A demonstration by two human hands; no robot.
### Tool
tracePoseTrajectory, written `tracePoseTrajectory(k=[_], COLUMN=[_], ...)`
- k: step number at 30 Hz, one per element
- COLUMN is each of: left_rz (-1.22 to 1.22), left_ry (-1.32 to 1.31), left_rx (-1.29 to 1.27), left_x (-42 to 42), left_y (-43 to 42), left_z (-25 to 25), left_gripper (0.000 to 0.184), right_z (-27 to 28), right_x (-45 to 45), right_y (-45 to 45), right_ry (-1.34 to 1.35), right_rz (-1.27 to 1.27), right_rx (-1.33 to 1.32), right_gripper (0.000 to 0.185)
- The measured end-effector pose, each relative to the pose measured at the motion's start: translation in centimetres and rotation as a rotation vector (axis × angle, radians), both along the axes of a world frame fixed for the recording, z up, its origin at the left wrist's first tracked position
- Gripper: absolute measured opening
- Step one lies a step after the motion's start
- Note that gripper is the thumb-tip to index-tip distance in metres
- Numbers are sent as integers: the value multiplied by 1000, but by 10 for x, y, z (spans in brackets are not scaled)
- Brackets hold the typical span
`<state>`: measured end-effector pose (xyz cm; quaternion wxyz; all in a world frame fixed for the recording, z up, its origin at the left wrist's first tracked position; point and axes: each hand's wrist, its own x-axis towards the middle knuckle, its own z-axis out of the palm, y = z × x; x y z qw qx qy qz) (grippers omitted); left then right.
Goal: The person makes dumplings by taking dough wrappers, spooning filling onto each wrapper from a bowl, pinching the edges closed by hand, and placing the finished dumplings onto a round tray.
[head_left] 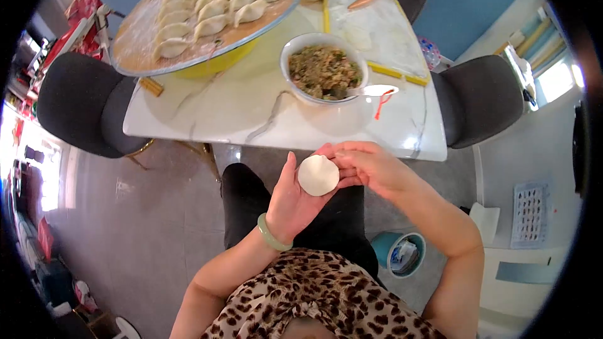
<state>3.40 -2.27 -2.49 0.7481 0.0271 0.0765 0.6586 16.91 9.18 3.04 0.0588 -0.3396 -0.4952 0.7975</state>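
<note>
A round white dumpling wrapper [318, 176] lies across the palm and fingers of my left hand [292, 198], whose thumb stands up beside it. From the right, my right hand [370, 166] reaches in with bent fingers at the wrapper's upper right edge, overlapping my left fingertips. Its exact hold is partly hidden. Just beyond both hands, on the table, a white bowl [286, 75] contains chopped filling [323, 69]. A white spoon [370, 90] with a red cord rests in the filling.
Rows of folded dumplings [213, 16] fill a floured round board [135, 44] at the table's back left. A floured mat [389, 37] with a rolling pin [365, 0] lies behind the bowl. Dark chairs [78, 103] flank the marble table [188, 116]; a bin [386, 248] stands below.
</note>
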Motion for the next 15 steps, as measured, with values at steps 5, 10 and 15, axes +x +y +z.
tracePoseTrajectory(k=[5,10,15], left_rz=[96,93,93], left_ry=[-74,-187,-242], left_rx=[-94,45,10], left_x=[-15,-26,-31], left_y=[-5,-2,1], left_z=[-3,-7,-4], left_gripper=[66,70,67], right_z=[18,29,19], right_x=[-3,3,2], right_y=[8,14,13], right_ry=[-18,-66,-148], right_rz=[0,-46,-18], right_rx=[45,91,262], right_gripper=[36,29,27])
